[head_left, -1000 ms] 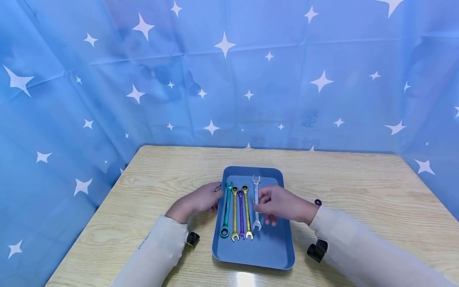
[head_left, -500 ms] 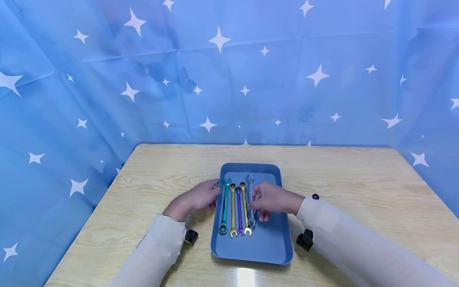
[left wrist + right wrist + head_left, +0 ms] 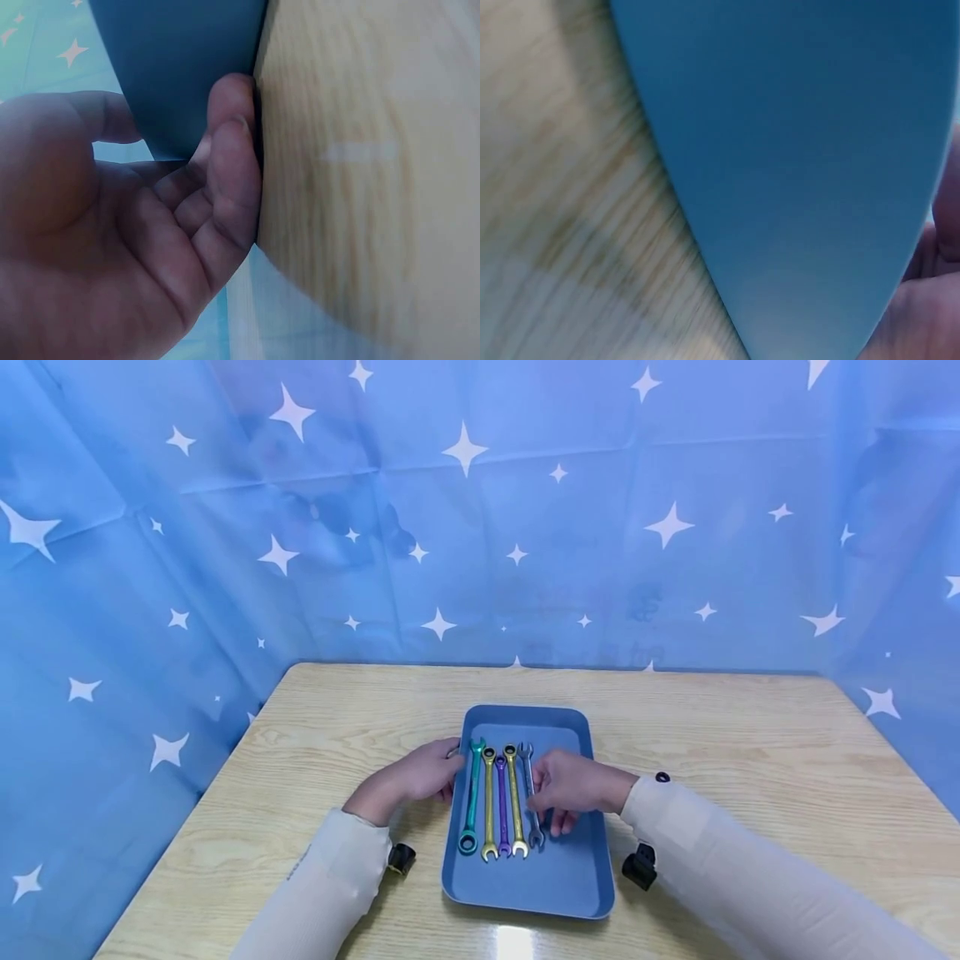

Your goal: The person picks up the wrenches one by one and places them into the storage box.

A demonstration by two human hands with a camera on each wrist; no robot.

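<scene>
My left hand (image 3: 420,772) grips the left side of a blue-grey tray (image 3: 532,889). In the left wrist view its thumb reaches over the rim while the curled fingers lie against the outer wall (image 3: 180,67). Inside the tray, my right hand (image 3: 576,783) pinches a silver open-end wrench (image 3: 536,837) mid-shaft; the fingers partly cover it. To its left lie, side by side, a gold wrench (image 3: 516,802), a purple one (image 3: 502,806), another gold one (image 3: 489,802) and a green one (image 3: 472,793). The right wrist view shows mostly the tray's outer wall (image 3: 787,165), hiding most of the hand.
The tray stands on a light wood-grain table (image 3: 360,710). Behind and to the left hangs a blue curtain (image 3: 480,577) with white stars. Bare tray floor shows in front of the wrenches.
My right hand has moved the silver wrench left, up close to the gold one, and then slightly toward me. The left hand stays on the tray's side.
</scene>
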